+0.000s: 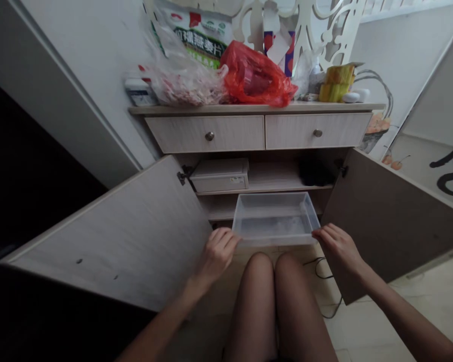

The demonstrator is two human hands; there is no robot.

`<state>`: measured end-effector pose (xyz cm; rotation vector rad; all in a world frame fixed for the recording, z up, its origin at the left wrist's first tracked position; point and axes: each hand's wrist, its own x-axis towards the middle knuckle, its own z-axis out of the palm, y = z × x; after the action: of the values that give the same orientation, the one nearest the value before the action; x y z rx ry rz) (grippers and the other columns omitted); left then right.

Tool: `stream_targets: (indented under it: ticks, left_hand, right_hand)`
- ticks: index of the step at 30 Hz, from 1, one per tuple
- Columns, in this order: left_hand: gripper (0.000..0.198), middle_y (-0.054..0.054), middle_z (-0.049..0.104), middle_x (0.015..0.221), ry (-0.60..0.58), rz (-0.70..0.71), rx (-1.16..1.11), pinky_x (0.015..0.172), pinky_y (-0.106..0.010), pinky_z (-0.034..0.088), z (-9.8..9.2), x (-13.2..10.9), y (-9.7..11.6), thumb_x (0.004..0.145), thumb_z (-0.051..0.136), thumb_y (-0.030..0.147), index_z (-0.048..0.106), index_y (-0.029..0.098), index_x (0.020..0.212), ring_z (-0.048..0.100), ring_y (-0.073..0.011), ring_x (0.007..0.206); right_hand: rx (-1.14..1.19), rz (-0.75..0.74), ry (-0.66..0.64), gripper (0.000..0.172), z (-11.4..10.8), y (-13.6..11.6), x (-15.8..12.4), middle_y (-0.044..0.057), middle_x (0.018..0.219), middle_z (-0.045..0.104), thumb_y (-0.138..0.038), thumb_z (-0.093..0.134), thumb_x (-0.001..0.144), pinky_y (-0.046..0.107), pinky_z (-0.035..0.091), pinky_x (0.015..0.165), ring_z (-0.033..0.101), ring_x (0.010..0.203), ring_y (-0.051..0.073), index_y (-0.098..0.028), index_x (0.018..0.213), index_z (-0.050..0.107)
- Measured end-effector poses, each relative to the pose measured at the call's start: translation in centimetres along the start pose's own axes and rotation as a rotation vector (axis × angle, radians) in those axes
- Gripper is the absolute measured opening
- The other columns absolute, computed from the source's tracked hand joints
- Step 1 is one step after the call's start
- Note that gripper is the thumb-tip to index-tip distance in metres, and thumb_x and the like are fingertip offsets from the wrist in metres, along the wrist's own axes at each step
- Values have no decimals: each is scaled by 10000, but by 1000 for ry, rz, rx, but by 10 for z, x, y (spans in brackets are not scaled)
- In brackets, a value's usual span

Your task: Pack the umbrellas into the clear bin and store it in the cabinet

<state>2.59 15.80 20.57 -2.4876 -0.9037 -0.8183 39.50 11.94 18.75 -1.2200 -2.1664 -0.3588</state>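
Knees [257,286] fill the bottom of my view, and I'm down low in front of a cabinet [207,133] with both doors swung wide. Between them, a clear bin [275,219] sits just out from the lower shelf [219,213]. I've got it by its two front corners: my left hand [216,255] is curled around one (a bit blurry, tbh) and my right hand [337,246] has its fingers [322,232] on the other. Both are narrow, corner-only holds, and the hands are spread only as far apart as the bin is wide.

Honestly, the risky bit is that grip. Thin, slick plastic held only at the corners could slip or flex if I squeeze unevenly, and tilting it could catch its back edge on the shelf. The left door [105,236] is also close to my left hand, so a knock is possible. There's a black cable [319,269] on the floor too (always one, right?).

The bin is a plain, see-through rectangle, and it looks empty, though glare across the bottom makes that hard to swear to.
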Motion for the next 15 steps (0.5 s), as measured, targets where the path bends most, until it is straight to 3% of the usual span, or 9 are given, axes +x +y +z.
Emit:
stream_targets:
  ticks: [4, 8, 12, 15]
  left_hand:
    - [284, -60, 684, 833, 8, -55, -77, 789, -334, 473, -6, -47, 35, 905, 450, 39, 686, 177, 982, 597, -200, 876]
    - [173, -45, 689, 804, 25, -181, -268, 796, -334, 488, 6, -72, 46, 921, 537, 163, 705, 204, 914, 609, -202, 886]
    - [293, -86, 674, 908, 155, -555, -528, 832, -349, 515, 34, -83, 47, 937, 519, 372, 686, 205, 765, 628, -212, 916]
    - [327, -132, 635, 1140, 341, -951, -700, 936, -396, 502, 58, -86, 49, 836, 611, 517, 662, 196, 870, 615, -253, 1077]
  right_hand:
    - [7, -44, -18, 219, -1, -28, -39, 41, 753, 632, -196, 453, 1013, 282, 415, 644, 563, 704, 166, -192, 916, 648]
    - [0, -96, -81, 204, 5, -31, -56, 47, 766, 653, -166, 479, 992, 275, 428, 645, 585, 712, 159, -181, 902, 661]
    - [83, -98, -243, 207, -1, -25, -50, 55, 846, 710, -342, 546, 980, 267, 451, 638, 655, 758, 171, -214, 996, 707]
    - [155, 18, -288, 298, 0, -7, -28, 52, 912, 740, -443, 523, 976, 256, 462, 625, 686, 751, 172, -244, 1080, 720]
